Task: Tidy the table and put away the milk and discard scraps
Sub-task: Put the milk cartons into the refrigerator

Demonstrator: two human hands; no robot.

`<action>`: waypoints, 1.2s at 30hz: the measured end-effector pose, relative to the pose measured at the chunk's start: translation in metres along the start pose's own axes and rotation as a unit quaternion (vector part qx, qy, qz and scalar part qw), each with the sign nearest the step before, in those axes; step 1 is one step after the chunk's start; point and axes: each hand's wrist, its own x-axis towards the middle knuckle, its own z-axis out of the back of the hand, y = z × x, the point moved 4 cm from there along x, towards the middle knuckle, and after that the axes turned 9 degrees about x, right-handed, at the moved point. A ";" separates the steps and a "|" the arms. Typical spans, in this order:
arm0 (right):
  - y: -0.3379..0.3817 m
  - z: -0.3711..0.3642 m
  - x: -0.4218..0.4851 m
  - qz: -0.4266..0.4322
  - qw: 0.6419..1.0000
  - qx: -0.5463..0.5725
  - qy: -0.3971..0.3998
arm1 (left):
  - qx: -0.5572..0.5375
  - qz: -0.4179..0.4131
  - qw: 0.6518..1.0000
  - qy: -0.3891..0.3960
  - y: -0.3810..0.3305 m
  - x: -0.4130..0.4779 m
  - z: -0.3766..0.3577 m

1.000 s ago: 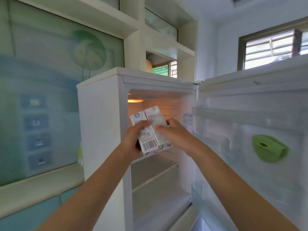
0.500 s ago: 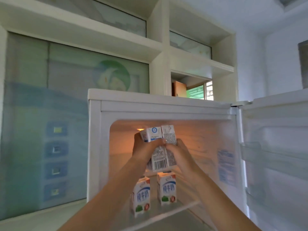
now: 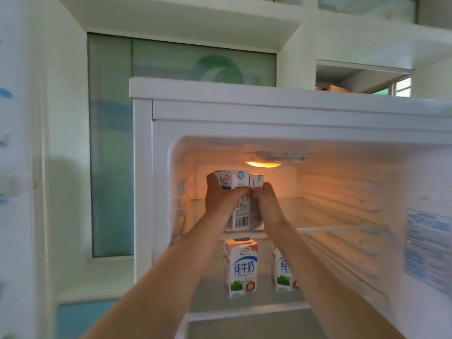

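Two small white milk cartons (image 3: 238,192) are held side by side inside the open fridge (image 3: 244,111), just above its upper glass shelf (image 3: 330,228). My left hand (image 3: 221,200) grips the left carton and my right hand (image 3: 265,204) grips the right one, fingertips meeting in front. A barcode shows below my fingers. Two more milk cartons stand on the shelf below: one (image 3: 241,267) in full view, the other (image 3: 283,270) partly hidden by my right forearm.
The fridge lamp (image 3: 263,164) glows orange at the top of the compartment. The upper shelf stretches to the right of my hands. A frosted glass cabinet door (image 3: 110,143) and white shelving surround the fridge. A label (image 3: 428,245) sits on the right inner wall.
My hands have carried the two cartons deeper into the fridge, down to the level of the upper shelf. The view has moved closer and the open door has left the frame.
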 end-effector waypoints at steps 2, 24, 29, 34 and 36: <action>-0.004 -0.001 0.003 0.003 1.000 -0.009 0.003 | 0.001 -0.012 1.000 -0.005 0.002 0.001 0.002; 0.078 0.048 -0.173 0.090 0.959 -0.230 -0.140 | 0.191 -0.075 0.978 0.025 -0.016 -0.127 0.029; 0.106 0.052 -0.263 0.105 0.935 -0.291 -0.171 | 0.161 -0.082 0.981 0.063 -0.033 -0.193 0.035; 0.154 0.073 -0.326 0.126 0.903 -0.354 -0.209 | 0.146 -0.102 0.978 0.107 -0.072 -0.256 0.017; 0.173 0.081 -0.347 0.144 0.888 -0.379 -0.219 | 0.141 -0.121 0.975 0.124 -0.090 -0.280 0.005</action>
